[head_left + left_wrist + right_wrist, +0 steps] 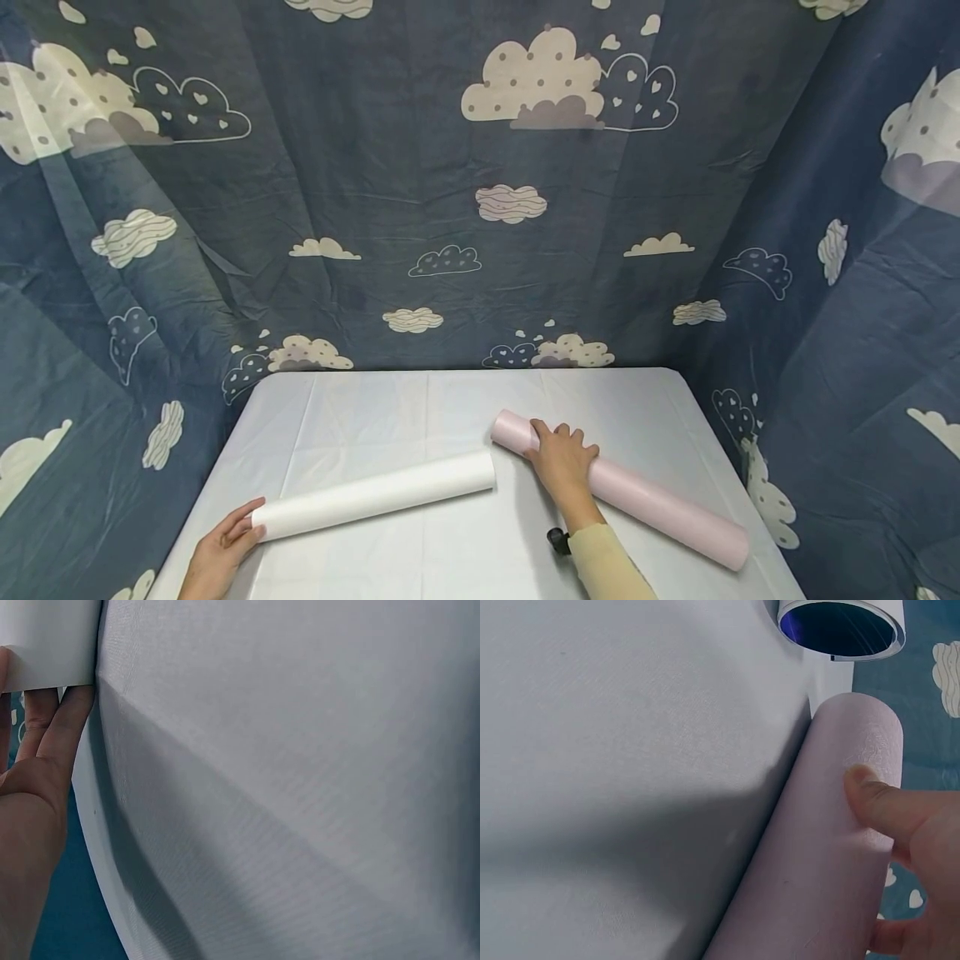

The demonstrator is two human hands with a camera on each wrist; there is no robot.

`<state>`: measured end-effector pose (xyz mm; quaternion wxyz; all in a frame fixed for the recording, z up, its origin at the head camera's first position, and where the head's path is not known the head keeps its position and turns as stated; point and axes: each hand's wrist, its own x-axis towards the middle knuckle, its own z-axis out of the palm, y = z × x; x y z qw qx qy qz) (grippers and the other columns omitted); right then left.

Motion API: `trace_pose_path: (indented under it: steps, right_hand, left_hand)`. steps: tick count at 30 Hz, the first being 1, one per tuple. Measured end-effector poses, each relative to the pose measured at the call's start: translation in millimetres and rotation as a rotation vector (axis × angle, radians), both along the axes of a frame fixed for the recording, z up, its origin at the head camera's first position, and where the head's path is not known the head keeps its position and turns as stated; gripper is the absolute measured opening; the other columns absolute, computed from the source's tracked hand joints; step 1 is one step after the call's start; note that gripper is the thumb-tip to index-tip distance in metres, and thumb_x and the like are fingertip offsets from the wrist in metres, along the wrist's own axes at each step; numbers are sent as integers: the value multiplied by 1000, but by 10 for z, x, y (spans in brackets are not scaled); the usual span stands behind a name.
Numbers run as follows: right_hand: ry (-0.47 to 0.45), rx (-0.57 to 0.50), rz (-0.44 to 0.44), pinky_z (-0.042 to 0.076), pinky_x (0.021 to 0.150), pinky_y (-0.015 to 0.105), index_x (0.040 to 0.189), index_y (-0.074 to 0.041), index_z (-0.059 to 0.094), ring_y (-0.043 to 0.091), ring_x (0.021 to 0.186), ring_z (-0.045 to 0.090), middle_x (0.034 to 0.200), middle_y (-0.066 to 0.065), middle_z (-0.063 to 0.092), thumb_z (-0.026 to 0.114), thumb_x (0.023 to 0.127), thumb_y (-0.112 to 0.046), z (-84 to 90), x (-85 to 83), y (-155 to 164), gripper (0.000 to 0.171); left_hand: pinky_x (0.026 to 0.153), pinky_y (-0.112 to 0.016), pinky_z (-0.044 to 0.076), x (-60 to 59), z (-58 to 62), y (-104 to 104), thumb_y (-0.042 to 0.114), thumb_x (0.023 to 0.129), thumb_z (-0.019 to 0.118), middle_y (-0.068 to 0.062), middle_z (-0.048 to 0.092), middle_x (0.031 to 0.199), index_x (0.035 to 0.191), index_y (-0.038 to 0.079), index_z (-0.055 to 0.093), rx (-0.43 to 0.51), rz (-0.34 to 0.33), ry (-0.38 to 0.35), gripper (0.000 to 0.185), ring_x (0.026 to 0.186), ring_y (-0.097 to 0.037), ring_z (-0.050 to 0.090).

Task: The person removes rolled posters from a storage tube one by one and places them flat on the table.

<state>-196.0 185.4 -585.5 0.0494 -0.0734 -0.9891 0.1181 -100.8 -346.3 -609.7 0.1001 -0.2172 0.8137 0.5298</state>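
Observation:
A white roll of sheet material (375, 497) lies slanted across the left half of the white-covered table. My left hand (222, 550) pinches its near left end, with fingers and thumb at the rim; the left wrist view shows the fingers (64, 731) against the roll's edge. On the right lies a pale pink roll (667, 510), angled from the back middle to the front right. My right hand (564, 458) grips it from above near its far end. In the right wrist view the thumb (877, 799) presses on the pink surface, and the white roll's dark hollow end shows beyond.
A white cloth covers the table (360, 417), with fold creases running across it. Behind and at both sides hangs a dark blue curtain (420, 167) with a cloud print. The right wrist carries a black band (558, 541) beside a pale yellow sleeve (609, 562).

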Motion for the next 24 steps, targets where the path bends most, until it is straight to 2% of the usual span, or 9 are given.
trace_pose_path:
  steps: [9,17,24]
  right_hand:
    - [-18,-12,-13,47,90,75,144,-25,65,47,109,61,117,24,68,83,90,-42,16,-32,-1,60]
    - [-28,-27,-23,46,92,74,147,-27,63,47,112,60,126,23,67,82,91,-42,26,-25,11,62]
    - [-15,-38,-10,45,96,74,148,-29,62,50,120,58,138,21,64,82,91,-44,52,55,66,62]
  left_hand:
    - [79,-7,51,-19,-26,1,37,98,77,9,79,108,161,4,44,17,3,9,78,90,18,58]
    - [78,-8,52,-30,-48,-2,39,97,78,8,80,108,160,4,44,28,9,5,80,89,18,59]
    - [77,-9,53,-19,-33,-18,40,96,79,8,80,108,160,3,43,31,8,-4,82,88,15,62]
